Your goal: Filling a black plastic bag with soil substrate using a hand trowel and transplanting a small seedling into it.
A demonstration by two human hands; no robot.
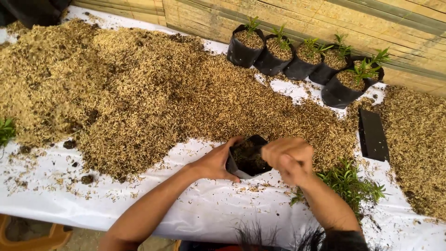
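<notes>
Black nursery bag (248, 160) stays open because the left hand (216, 162) grips its rim, while the right hand's (288, 160) fingers bunch loosely over its mouth.

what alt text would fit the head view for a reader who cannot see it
Left hand holds a small black grow bag open while the right hand hovers over its mouth, beside a big husk pile on white sheeting. Five filled bags with seedlings line the back.

Small black grow bag (247, 160), part-filled with dark husk, upright on white sheet (209, 209)
</notes>
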